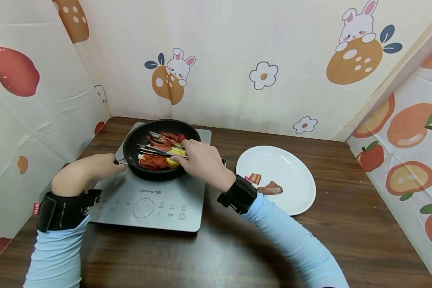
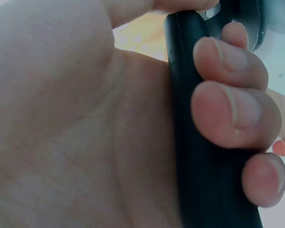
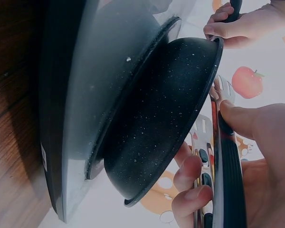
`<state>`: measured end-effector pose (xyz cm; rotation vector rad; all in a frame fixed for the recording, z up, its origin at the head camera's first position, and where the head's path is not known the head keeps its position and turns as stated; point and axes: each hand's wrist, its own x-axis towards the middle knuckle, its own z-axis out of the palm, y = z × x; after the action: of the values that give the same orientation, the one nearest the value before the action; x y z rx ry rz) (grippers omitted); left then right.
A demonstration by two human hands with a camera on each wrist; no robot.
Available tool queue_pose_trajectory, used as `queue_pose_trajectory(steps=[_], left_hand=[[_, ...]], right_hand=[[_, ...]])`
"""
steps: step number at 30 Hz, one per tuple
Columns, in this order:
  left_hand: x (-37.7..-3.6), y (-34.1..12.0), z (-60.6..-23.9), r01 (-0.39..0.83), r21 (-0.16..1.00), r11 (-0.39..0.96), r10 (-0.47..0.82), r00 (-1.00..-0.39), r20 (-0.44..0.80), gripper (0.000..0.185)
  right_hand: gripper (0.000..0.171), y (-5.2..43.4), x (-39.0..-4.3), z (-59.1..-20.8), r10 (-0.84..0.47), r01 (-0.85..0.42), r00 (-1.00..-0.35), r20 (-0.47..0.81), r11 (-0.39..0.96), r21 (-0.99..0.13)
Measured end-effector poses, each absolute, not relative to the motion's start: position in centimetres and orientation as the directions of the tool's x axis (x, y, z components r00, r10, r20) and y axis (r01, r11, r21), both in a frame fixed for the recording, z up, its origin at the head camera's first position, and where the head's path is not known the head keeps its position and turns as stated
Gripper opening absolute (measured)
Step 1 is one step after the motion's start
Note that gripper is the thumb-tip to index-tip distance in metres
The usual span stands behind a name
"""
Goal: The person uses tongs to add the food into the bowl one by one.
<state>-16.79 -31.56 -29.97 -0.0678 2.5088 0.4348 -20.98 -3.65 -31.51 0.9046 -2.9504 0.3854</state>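
Observation:
My left hand [image 1: 84, 172] has its fingers curled round the black handle [image 2: 213, 190] of a dark frying pan [image 3: 166, 99]. The pan is over an induction cooktop [image 1: 126, 214]. In it lie reddish-brown pieces of meat [image 1: 154, 163] and some yellow pieces [image 1: 178, 151]. With my right hand [image 1: 206, 163] I hold metal tongs with black grips [image 3: 228, 175], thumb on one arm and fingers on the other. In the head view the slotted tong heads reach over the food, apart from each other. Whether they touch any piece I cannot tell.
Right of the cooktop stands a white oval plate [image 1: 291, 168] with two small cooked meat pieces, the larger one [image 1: 271, 188] near my right wrist. The dark wooden table [image 1: 140, 256] meets printed fabric walls [image 1: 219, 100] at the back and sides.

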Motion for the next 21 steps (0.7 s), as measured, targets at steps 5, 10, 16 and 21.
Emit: queue_pose_trajectory(steps=[5,10,16,21], left_hand=[[-16.82,-31.58,-29.93,-0.164,0.301,0.940,0.043,-0.814,-0.579,0.072],[-16.71,-31.54,-29.89,-0.189,0.312,0.931,0.037,-0.802,-0.596,0.073],[-16.68,-31.57,-29.88,-0.195,0.317,0.928,0.036,-0.800,-0.599,0.075],[-16.79,-31.72,-29.91,-0.187,0.309,0.932,0.038,-0.800,-0.599,0.075]], right_hand=[[0.051,-3.63,-20.88,-31.28,-0.547,-0.554,-0.831,0.100,0.801,-0.225],[0.051,-3.54,-20.59,-31.06,-0.550,-0.554,-0.831,0.088,0.800,-0.231],[0.051,-3.21,-20.44,-31.18,-0.550,-0.552,-0.831,0.081,0.801,-0.233],[0.050,-2.70,-20.22,-31.11,-0.541,-0.544,-0.836,0.087,0.800,-0.252]])
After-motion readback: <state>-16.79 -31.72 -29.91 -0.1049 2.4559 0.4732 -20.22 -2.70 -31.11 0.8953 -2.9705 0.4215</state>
